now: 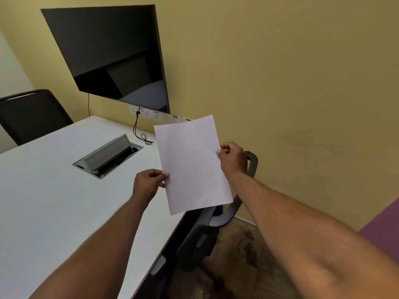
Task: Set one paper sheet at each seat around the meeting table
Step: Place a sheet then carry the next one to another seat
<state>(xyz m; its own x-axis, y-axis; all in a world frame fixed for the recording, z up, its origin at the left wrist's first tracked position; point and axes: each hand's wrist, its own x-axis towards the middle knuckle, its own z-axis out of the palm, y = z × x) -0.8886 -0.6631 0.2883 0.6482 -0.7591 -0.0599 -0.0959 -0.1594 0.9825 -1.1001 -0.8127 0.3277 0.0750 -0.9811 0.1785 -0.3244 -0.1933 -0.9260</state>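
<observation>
A blank white paper sheet (192, 165) hangs in the air over the right edge of the white meeting table (49, 190). My left hand (149, 182) pinches its left edge near the lower half. My right hand (233, 157) pinches its right edge higher up. Below the sheet, a black office chair (207, 229) is tucked against the table's right side, partly hidden by the paper and my right arm. Another black chair (32, 113) stands at the table's far left.
An open grey cable box (108, 157) is sunk into the tabletop left of the sheet. A black cable (140, 134) trails from wall sockets (146, 112) onto the table. A dark screen (116, 57) hangs on the yellow wall. Purple upholstery (384, 225) shows at the right.
</observation>
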